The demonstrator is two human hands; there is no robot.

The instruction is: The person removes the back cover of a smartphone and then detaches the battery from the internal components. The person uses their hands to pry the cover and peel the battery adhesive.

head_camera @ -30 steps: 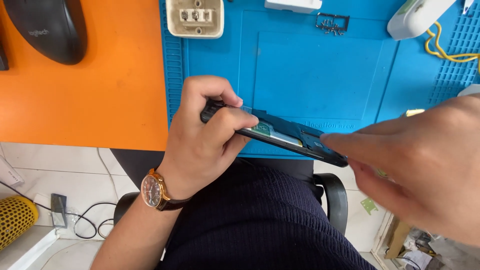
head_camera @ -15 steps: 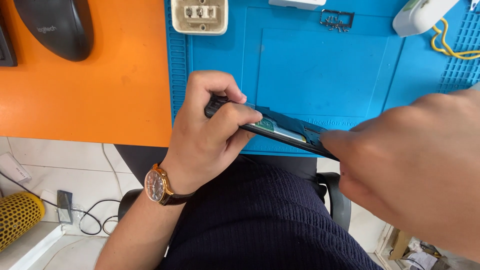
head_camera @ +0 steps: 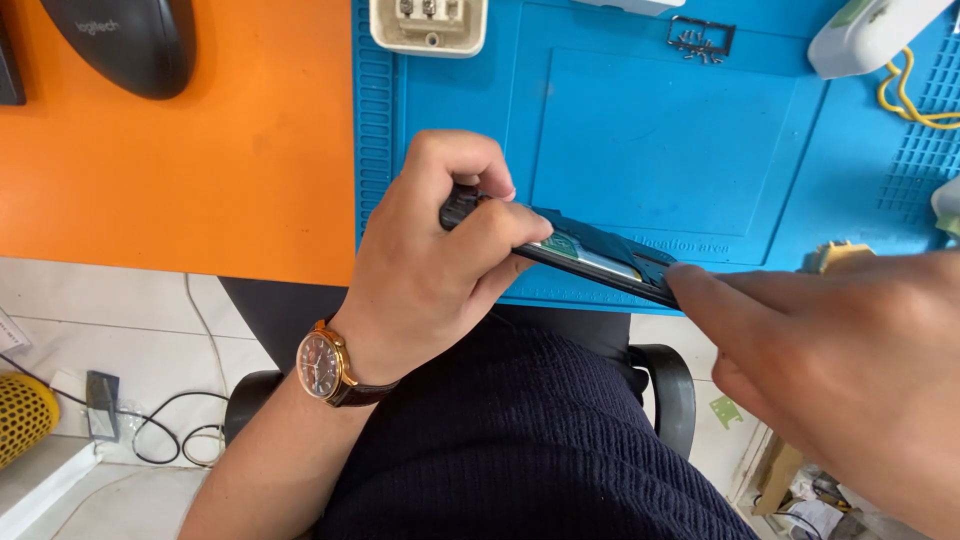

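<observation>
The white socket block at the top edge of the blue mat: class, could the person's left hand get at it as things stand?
Probably not at once. The left hand is closed around the dark flat device, which the right hand holds at its other end. The blue mat between it and the white socket block lies bare, so only that grip is in the way.

Both hands, left (head_camera: 435, 265) and right (head_camera: 850, 365), hold an opened phone (head_camera: 585, 255).

Bright blue ridged mat (head_camera: 450, 90) on an orange surface (head_camera: 200, 170), black mouse (head_camera: 125, 45), yellow coiled cable (head_camera: 905, 100), navy ribbed knit (head_camera: 520, 440).
</observation>
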